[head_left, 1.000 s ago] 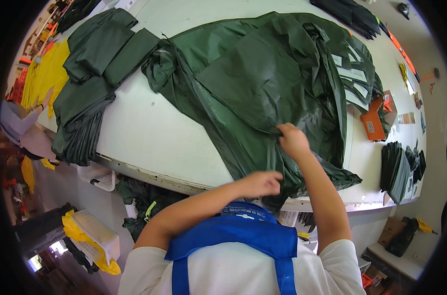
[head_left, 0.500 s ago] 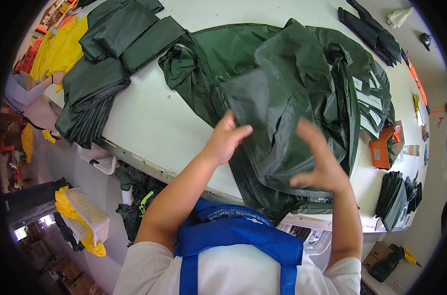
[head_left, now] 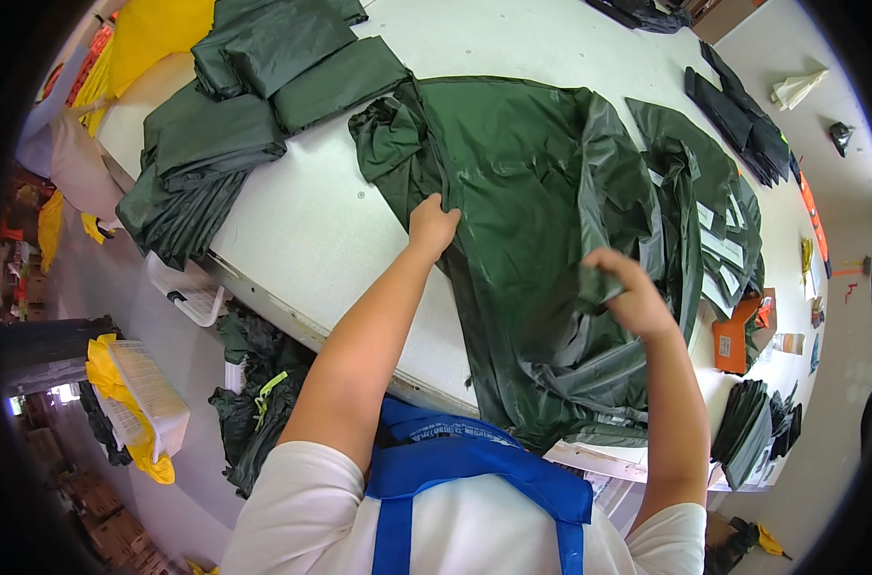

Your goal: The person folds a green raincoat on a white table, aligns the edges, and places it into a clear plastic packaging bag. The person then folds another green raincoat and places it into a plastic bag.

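Note:
A dark green garment of shiny, coated fabric (head_left: 517, 177) lies spread on the white table in front of me, its greyer side turned over on the right. My left hand (head_left: 435, 227) is closed on its left edge, beside a bunched part. Over the lower right area, my right hand (head_left: 631, 293) grips a raised fold of the same garment. Motion smears the cloth below that hand. Fingertips of both hands are partly hidden by fabric and knuckles.
Folded dark green packs (head_left: 220, 144) are piled at the left. Green pieces with white labels (head_left: 721, 251), an orange box (head_left: 738, 333) and a dark folded stack (head_left: 743, 433) lie right. A white basket with yellow cloth (head_left: 148, 398) stands below left. Another person (head_left: 81, 163) is at far left.
My left hand has moved up and closed on the garment's left edge. My right hand has closed on a fold. The grey flap has swung right, baring the green inside.

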`<state>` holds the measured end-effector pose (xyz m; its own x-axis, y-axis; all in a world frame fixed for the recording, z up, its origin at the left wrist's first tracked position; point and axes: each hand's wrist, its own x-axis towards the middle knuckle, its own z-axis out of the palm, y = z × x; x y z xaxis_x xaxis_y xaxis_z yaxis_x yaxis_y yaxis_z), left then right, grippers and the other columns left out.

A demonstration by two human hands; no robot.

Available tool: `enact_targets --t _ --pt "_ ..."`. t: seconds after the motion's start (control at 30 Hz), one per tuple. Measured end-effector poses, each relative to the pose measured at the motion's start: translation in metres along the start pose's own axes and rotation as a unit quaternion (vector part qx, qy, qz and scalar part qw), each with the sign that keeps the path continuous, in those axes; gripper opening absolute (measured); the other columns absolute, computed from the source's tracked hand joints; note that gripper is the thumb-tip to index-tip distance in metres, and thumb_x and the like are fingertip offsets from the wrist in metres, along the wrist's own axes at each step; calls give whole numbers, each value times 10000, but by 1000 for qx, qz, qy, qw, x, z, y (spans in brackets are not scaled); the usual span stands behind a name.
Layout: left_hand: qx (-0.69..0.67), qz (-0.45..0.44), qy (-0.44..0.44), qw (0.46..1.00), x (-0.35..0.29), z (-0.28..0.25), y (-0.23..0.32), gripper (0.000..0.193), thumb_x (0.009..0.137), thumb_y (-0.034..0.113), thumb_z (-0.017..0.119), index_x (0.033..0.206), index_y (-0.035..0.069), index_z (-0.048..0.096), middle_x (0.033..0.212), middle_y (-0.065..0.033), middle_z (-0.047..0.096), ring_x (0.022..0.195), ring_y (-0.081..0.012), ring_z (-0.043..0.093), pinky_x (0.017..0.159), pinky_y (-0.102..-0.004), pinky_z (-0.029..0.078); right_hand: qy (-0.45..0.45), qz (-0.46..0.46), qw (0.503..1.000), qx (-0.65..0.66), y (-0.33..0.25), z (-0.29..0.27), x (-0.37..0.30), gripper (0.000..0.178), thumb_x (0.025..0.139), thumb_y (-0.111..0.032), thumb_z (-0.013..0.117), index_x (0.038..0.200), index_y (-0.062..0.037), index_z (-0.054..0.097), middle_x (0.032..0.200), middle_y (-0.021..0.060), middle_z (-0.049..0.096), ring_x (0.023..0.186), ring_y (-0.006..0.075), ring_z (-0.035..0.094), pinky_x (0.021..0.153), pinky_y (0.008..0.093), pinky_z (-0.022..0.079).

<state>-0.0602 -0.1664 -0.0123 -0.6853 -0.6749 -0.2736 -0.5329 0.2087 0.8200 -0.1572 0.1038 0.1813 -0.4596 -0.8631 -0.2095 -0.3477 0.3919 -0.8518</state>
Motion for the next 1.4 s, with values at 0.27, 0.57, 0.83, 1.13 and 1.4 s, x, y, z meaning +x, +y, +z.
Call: enact_targets --t 0.27,0.57,0.83,1.13,1.4 --pt "-77 22 -327 942 -223 -33 -22 496 847 253 638 1250 -2 501 1188 -245 588 1134 -350 567 947 -382 446 -138 105 983 -56 -61 8 11 347 733 -154 799 986 2 620 933 57 631 882 125 556 798 277 445" --pt "-555 -213 21 804 -226 -78 -95 793 857 -5 553 1478 206 107 1333 -109 408 1049 -212 535 871 -386 491 -88 232 912 326 21 154 25 254 877 -89 613 1107 14 579 968 36 623 872 129 567 807 289 464" --pt "-273 -114 253 921 -173 -106 -111 695 822 -7 619 1412 119 275 1241 -139 429 864 -161 542 750 -325 487 -152 233 940 198 23 163 33 215 829 -146 694 959 18 646 876 31 639 808 126 566 769 285 460" --pt "-146 -51 191 969 -173 -105 -169 463 826 -7 606 1272 28 486 1126 -113 567 822 -125 563 735 -256 472 -105 235 958 123 70 193 29 297 825 -173 698 1029 38 650 903 99 677 827 163 605 784 313 473" --pt "-197 -127 147 961 -167 -120 -154 124 860 51 642 968 24 585 873 -1 574 712 -86 535 574 -239 445 -91 208 970 83 72 195 30 314 809 -192 696 1044 12 654 904 113 677 835 185 613 804 322 472"
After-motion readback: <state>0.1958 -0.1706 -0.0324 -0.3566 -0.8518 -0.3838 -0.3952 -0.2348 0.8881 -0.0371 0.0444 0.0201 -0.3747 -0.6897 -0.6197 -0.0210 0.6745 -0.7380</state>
